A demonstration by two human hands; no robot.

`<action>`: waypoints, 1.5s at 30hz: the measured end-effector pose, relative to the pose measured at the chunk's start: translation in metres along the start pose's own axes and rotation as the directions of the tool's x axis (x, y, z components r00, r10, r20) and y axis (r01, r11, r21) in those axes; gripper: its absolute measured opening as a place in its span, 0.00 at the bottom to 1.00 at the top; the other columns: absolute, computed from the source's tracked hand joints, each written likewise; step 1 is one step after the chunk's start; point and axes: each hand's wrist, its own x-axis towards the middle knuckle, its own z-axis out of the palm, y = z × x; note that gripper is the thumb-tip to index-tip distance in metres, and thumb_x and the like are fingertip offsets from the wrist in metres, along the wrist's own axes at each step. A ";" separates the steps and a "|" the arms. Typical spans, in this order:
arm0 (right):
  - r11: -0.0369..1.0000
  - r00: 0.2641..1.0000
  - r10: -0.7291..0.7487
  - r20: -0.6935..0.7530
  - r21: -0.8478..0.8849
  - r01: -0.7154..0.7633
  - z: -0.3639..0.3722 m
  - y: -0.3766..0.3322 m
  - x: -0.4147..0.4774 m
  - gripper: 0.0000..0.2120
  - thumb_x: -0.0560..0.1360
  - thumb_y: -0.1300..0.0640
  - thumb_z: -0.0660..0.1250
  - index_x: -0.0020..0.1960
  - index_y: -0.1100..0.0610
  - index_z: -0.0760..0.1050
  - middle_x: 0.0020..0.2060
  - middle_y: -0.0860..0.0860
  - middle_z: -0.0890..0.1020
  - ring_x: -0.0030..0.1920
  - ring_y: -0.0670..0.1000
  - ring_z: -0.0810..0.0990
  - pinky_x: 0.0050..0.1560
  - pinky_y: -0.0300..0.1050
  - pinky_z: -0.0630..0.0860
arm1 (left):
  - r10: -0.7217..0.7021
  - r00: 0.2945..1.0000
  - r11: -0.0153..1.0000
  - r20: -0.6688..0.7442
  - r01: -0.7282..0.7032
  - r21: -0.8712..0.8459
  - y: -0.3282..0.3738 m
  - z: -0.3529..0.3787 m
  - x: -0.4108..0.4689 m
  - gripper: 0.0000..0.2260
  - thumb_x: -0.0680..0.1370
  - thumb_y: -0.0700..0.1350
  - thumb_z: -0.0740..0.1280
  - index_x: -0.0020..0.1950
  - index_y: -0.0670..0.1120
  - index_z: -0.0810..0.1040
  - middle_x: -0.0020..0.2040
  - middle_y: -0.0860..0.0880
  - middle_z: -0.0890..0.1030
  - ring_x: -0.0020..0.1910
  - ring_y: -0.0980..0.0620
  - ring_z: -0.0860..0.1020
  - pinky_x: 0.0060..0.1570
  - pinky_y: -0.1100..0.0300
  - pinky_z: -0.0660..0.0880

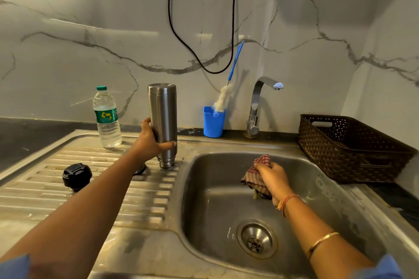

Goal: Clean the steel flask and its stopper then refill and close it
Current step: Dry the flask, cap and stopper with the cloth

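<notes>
The steel flask (162, 120) stands upside down, mouth on the ribbed drainboard (127, 199), and my left hand (150, 140) grips its lower part. A black stopper (76, 175) lies on the drainboard to the left. A dark round piece (140, 169) peeks out behind my left forearm; I cannot tell what it is. My right hand (273, 180) holds a bunched red checked cloth (257, 176) over the sink basin (215, 188). A clear plastic water bottle (106, 118) with a green cap stands at the back left.
A blue cup (213, 123) holding a bottle brush (223, 99) stands beside the tap (260, 106) behind the sink. A brown woven basket (349, 149) sits on the right counter. The drain (256, 239) is in the basin's near part. A black cable (204, 29) hangs down the marble wall.
</notes>
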 end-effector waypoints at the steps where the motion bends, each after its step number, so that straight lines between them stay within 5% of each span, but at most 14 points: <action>1: 1.000 1.000 -0.001 -0.001 0.003 0.001 0.000 0.001 0.001 0.10 0.75 0.52 0.65 0.50 0.57 0.77 0.43 0.57 0.83 0.42 0.59 0.83 0.45 0.61 0.81 | 0.005 1.000 1.000 0.004 -0.005 -0.015 0.000 0.000 0.000 0.48 0.70 0.42 0.75 0.76 0.48 0.42 0.70 0.39 0.68 0.68 0.40 0.70 0.67 0.43 0.68; 5: 1.000 1.000 -0.001 -0.005 -0.003 0.001 0.000 0.003 0.002 0.09 0.75 0.52 0.65 0.50 0.56 0.76 0.43 0.57 0.83 0.43 0.59 0.82 0.50 0.60 0.80 | 0.054 0.987 0.997 -0.148 -0.062 -0.046 0.001 0.006 -0.008 0.49 0.70 0.51 0.74 0.77 0.49 0.40 0.75 0.39 0.60 0.73 0.39 0.62 0.70 0.42 0.63; 9: 1.000 1.000 0.014 -0.005 -0.016 -0.014 -0.002 0.006 0.003 0.10 0.75 0.51 0.65 0.50 0.57 0.76 0.42 0.57 0.83 0.43 0.60 0.82 0.47 0.61 0.80 | 0.112 0.898 0.983 -0.426 -0.163 -0.087 -0.001 0.011 -0.028 0.34 0.77 0.55 0.64 0.76 0.48 0.50 0.73 0.42 0.64 0.67 0.40 0.68 0.60 0.50 0.68; 13: 0.999 0.999 0.033 0.010 -0.020 -0.033 -0.003 0.009 0.003 0.10 0.75 0.52 0.65 0.50 0.57 0.76 0.43 0.58 0.83 0.44 0.60 0.82 0.48 0.61 0.80 | 0.076 0.805 0.986 -0.588 -0.147 -0.073 -0.021 0.006 -0.046 0.21 0.80 0.40 0.61 0.72 0.45 0.61 0.66 0.44 0.73 0.55 0.44 0.75 0.50 0.55 0.68; 17: 0.999 0.998 0.052 0.033 -0.012 -0.051 -0.002 0.010 0.003 0.10 0.75 0.52 0.66 0.50 0.58 0.76 0.43 0.58 0.83 0.43 0.60 0.83 0.47 0.59 0.81 | 0.010 0.736 0.991 -0.677 -0.097 -0.091 -0.032 -0.017 -0.061 0.18 0.77 0.33 0.57 0.66 0.43 0.68 0.61 0.43 0.77 0.58 0.43 0.75 0.54 0.53 0.70; 22: 0.998 0.997 0.058 0.059 -0.017 -0.057 0.000 0.012 0.003 0.10 0.74 0.52 0.67 0.51 0.59 0.76 0.42 0.58 0.83 0.42 0.60 0.83 0.41 0.57 0.82 | 0.125 0.716 0.964 -0.687 0.076 0.255 -0.033 -0.044 -0.079 0.16 0.77 0.35 0.61 0.64 0.43 0.73 0.64 0.37 0.71 0.64 0.38 0.67 0.62 0.46 0.65; 26: 0.999 0.996 0.055 0.070 -0.004 -0.055 0.000 0.009 -0.002 0.09 0.76 0.55 0.66 0.51 0.60 0.76 0.42 0.59 0.83 0.39 0.58 0.82 0.33 0.48 0.79 | -0.156 0.767 0.850 -0.623 0.425 0.311 -0.046 -0.064 -0.079 0.25 0.74 0.44 0.69 0.69 0.49 0.67 0.74 0.39 0.55 0.73 0.36 0.52 0.71 0.41 0.53; 29: 0.998 0.995 0.052 0.082 0.015 -0.053 -0.001 0.006 -0.007 0.09 0.76 0.56 0.65 0.52 0.61 0.75 0.40 0.57 0.82 0.34 0.55 0.81 0.27 0.42 0.75 | -0.312 0.796 0.783 -0.518 0.524 0.334 -0.059 -0.069 -0.077 0.32 0.73 0.48 0.71 0.74 0.52 0.61 0.77 0.37 0.48 0.76 0.36 0.45 0.72 0.40 0.46; 34: 0.996 0.990 0.056 0.127 0.058 -0.064 -0.002 0.003 -0.014 0.08 0.77 0.56 0.64 0.52 0.60 0.74 0.37 0.57 0.81 0.27 0.52 0.80 0.20 0.39 0.73 | -0.311 0.798 0.773 -0.517 0.529 0.350 -0.075 -0.073 -0.074 0.30 0.74 0.46 0.70 0.73 0.48 0.64 0.70 0.35 0.65 0.70 0.35 0.61 0.69 0.42 0.58; 39: 0.995 0.987 0.068 0.147 0.062 -0.078 -0.003 0.000 -0.016 0.09 0.77 0.56 0.65 0.52 0.62 0.74 0.40 0.60 0.82 0.31 0.57 0.81 0.25 0.47 0.78 | -0.287 0.784 0.798 -0.551 0.514 0.316 -0.078 -0.074 -0.077 0.25 0.75 0.43 0.69 0.71 0.46 0.67 0.66 0.34 0.67 0.64 0.33 0.67 0.63 0.42 0.66; 45: 0.985 0.975 0.121 0.186 0.099 -0.141 -0.005 0.000 -0.016 0.13 0.77 0.55 0.64 0.56 0.64 0.74 0.43 0.63 0.83 0.26 0.55 0.81 0.23 0.44 0.76 | -0.196 0.863 0.786 -0.465 0.422 0.452 -0.033 -0.041 -0.093 0.27 0.72 0.58 0.70 0.65 0.45 0.70 0.59 0.37 0.72 0.58 0.36 0.72 0.55 0.46 0.72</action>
